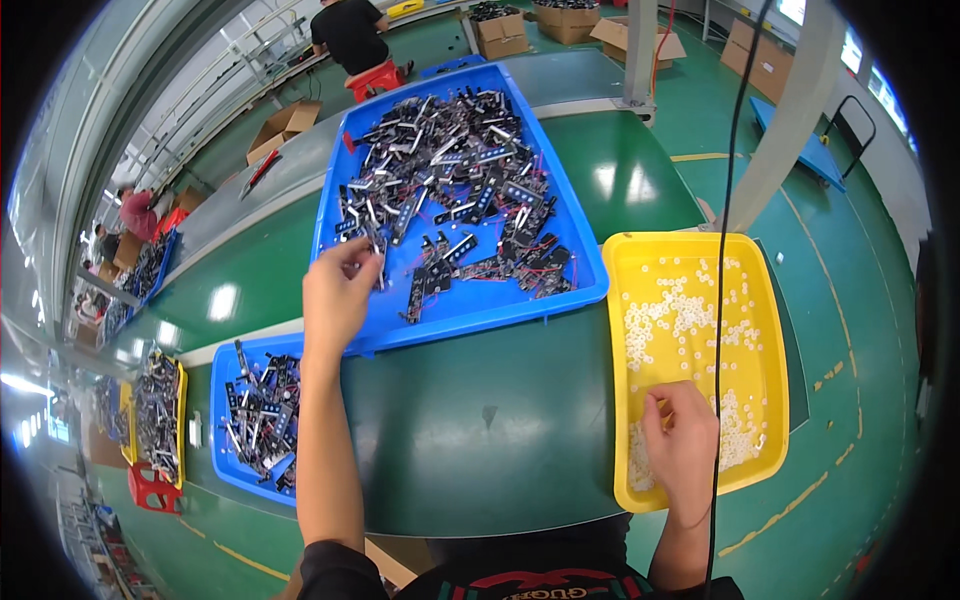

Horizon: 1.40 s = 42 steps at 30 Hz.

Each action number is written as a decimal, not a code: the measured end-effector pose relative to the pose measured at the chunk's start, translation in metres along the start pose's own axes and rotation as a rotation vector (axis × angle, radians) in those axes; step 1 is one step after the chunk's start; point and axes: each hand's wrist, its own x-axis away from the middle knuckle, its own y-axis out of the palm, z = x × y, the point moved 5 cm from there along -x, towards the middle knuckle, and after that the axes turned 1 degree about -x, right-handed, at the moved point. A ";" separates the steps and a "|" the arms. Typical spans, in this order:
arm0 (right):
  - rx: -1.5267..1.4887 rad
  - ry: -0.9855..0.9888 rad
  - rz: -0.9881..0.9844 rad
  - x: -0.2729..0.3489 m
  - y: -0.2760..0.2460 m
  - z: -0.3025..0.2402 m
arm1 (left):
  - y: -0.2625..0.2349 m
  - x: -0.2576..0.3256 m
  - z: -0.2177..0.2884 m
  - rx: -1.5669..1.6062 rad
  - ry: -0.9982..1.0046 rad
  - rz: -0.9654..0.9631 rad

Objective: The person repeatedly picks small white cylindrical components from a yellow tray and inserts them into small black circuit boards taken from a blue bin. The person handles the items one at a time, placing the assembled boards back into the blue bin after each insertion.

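The large blue tray [340, 190] sits tilted on the green table, heaped with dark circuit boards [450, 180] carrying red wires. The left hand [338, 295] pinches one board at the tray's near-left edge. The yellow tray [770, 330] holds small white parts [680, 310]; the right hand [685, 445] rests among them.

Your tray [340, 170]: blue, black boards [450, 190] with red wires. Your other tray [770, 330]: yellow, white bits [680, 310]. Belt [480, 420]: dark green.
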 end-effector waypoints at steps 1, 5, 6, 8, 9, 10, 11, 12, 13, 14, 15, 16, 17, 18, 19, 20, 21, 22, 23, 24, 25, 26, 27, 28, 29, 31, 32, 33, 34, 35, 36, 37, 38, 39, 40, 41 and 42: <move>-0.082 0.021 0.037 0.001 -0.007 -0.003 | -0.006 0.006 0.009 0.162 -0.013 0.030; -0.475 -0.065 0.111 0.000 -0.011 -0.041 | -0.010 0.045 0.038 0.863 -0.222 -0.045; -0.571 -0.111 0.121 -0.002 -0.010 -0.056 | -0.006 0.058 0.040 0.955 -0.275 -0.027; -0.755 -0.159 0.020 -0.006 0.009 -0.076 | 0.003 0.080 0.047 1.026 -0.272 -0.102; -0.813 -0.152 -0.036 -0.009 0.018 -0.083 | 0.010 0.088 0.046 1.070 -0.259 -0.135; -0.853 -0.139 -0.073 -0.012 0.028 -0.090 | 0.016 0.094 0.045 1.119 -0.245 -0.168; -0.898 -0.122 -0.107 -0.015 0.041 -0.093 | 0.023 0.100 0.044 1.161 -0.231 -0.200; -0.943 -0.104 -0.141 -0.016 0.052 -0.096 | 0.028 0.105 0.040 1.169 -0.237 -0.169; -0.973 -0.091 -0.156 -0.016 0.060 -0.096 | 0.034 0.110 0.037 1.178 -0.244 -0.135; -1.003 -0.077 -0.170 -0.016 0.067 -0.097 | 0.038 0.113 0.036 1.186 -0.252 -0.102; -1.032 -0.062 -0.184 -0.014 0.073 -0.096 | 0.041 0.116 0.037 1.185 -0.300 -0.082; -1.101 0.008 -0.177 -0.012 0.080 -0.091 | 0.041 0.118 0.038 1.144 -0.247 -0.078; -1.168 0.079 -0.168 -0.010 0.087 -0.086 | 0.041 0.120 0.038 1.104 -0.195 -0.074; -1.232 0.152 -0.157 -0.008 0.092 -0.080 | 0.041 0.122 0.039 1.063 -0.143 -0.069; -1.262 0.157 -0.153 -0.007 0.093 -0.078 | 0.041 0.123 0.039 1.078 -0.136 -0.062; -1.291 0.162 -0.147 -0.006 0.095 -0.076 | 0.041 0.124 0.040 1.110 -0.132 -0.064; -1.319 0.167 -0.142 -0.006 0.095 -0.074 | 0.042 0.126 0.042 1.142 -0.129 -0.066; -1.349 0.166 -0.130 -0.006 0.096 -0.073 | 0.042 0.126 0.044 1.175 -0.117 -0.069; -1.358 0.164 -0.130 -0.005 0.096 -0.071 | 0.041 0.126 0.044 1.157 -0.096 -0.072; -1.367 0.162 -0.130 -0.004 0.096 -0.070 | 0.040 0.126 0.045 1.154 -0.081 -0.059; -1.383 0.158 -0.134 -0.003 0.097 -0.070 | 0.036 0.127 0.046 1.144 -0.064 -0.040; -1.374 0.159 -0.132 -0.003 0.097 -0.071 | 0.034 0.128 0.046 1.135 -0.047 -0.022; -1.366 0.160 -0.131 -0.003 0.095 -0.072 | 0.033 0.128 0.046 1.107 -0.017 0.005; -1.356 0.161 -0.125 -0.004 0.095 -0.072 | 0.035 0.129 0.045 1.095 -0.014 -0.019; -1.337 0.154 -0.097 -0.004 0.094 -0.071 | 0.035 0.129 0.044 1.084 -0.011 -0.042; -1.299 0.139 -0.041 -0.005 0.093 -0.069 | 0.037 0.128 0.041 1.068 -0.059 -0.104; -1.260 0.122 -0.048 -0.005 0.093 -0.069 | 0.039 0.127 0.040 1.064 -0.110 -0.142; -1.222 0.106 -0.054 -0.006 0.092 -0.069 | 0.041 0.126 0.038 1.060 -0.161 -0.180; -1.184 0.086 -0.062 -0.007 0.091 -0.071 | 0.041 0.126 0.037 1.086 -0.188 -0.188; -1.184 0.061 -0.079 -0.008 0.090 -0.073 | 0.041 0.126 0.036 1.112 -0.215 -0.196; -1.184 0.037 -0.096 -0.009 0.089 -0.076 | 0.041 0.126 0.035 1.138 -0.243 -0.203; -1.186 0.012 -0.110 -0.009 0.089 -0.077 | 0.043 0.125 0.035 1.147 -0.252 -0.203; -1.192 0.018 -0.123 -0.008 0.090 -0.077 | 0.044 0.125 0.035 1.156 -0.262 -0.204; -1.198 0.024 -0.137 -0.008 0.090 -0.076 | 0.045 0.125 0.035 1.166 -0.271 -0.204; -1.206 0.028 -0.153 -0.008 0.091 -0.077 | 0.045 0.125 0.035 1.169 -0.266 -0.201; -1.199 0.014 -0.162 -0.007 0.092 -0.077 | 0.045 0.125 0.036 1.173 -0.262 -0.198; -1.192 0.000 -0.172 -0.007 0.092 -0.078 | 0.045 0.125 0.037 1.177 -0.257 -0.195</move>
